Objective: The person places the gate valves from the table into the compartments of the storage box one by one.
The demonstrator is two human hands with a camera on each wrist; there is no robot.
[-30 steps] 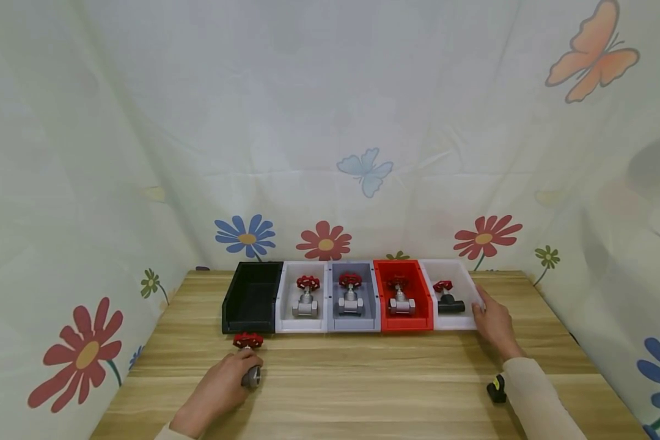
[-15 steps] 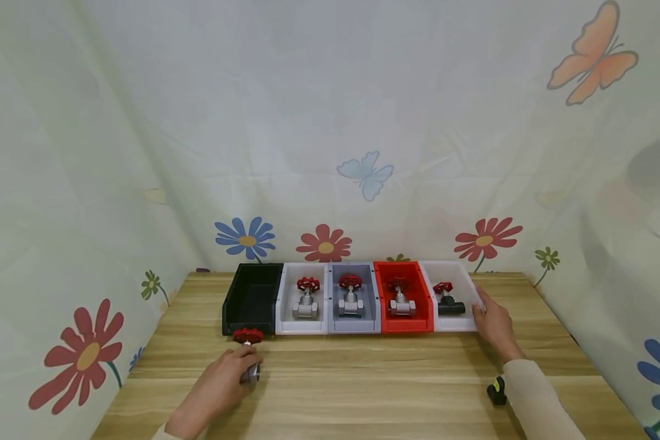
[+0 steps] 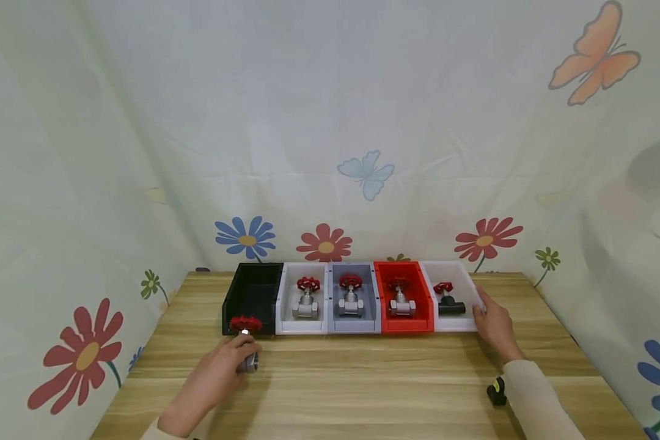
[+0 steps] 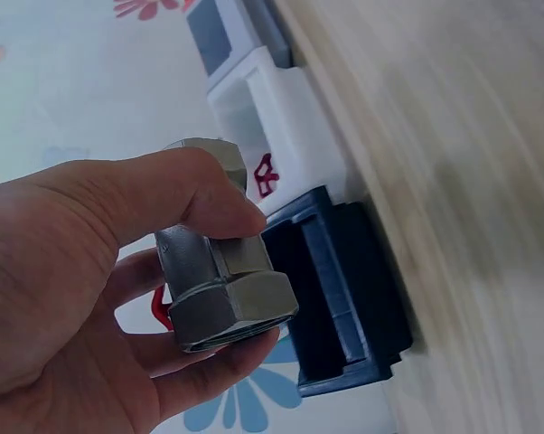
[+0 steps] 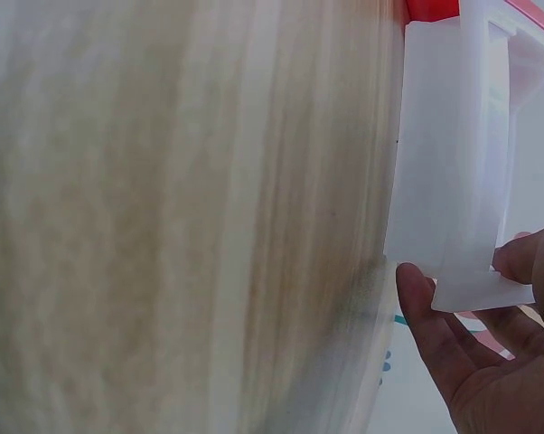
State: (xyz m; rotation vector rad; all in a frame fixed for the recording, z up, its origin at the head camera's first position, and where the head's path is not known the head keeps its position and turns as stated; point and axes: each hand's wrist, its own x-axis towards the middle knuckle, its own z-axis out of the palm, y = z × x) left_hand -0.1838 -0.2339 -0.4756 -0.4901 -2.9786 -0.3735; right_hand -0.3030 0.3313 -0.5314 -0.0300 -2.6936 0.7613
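Note:
My left hand holds a silver gate valve by its body, thumb on one side and fingers on the other. Its red handwheel points away from me, over the front edge of the black bin, which has nothing in it. At the row's right end, my right hand pinches the side wall of a white bin, thumb inside and fingers outside. In that bin lies a dark valve with a red handwheel.
Between the end bins are another white bin, a grey bin and a red bin, each with one silver, red-wheeled valve. A small black object with yellow lies beside the right sleeve. A printed curtain rises behind the wooden table.
My left hand has moved forward with the gate valve, and the handwheel now overlaps the black bin's front edge in the head view. The right hand stays on the white bin.

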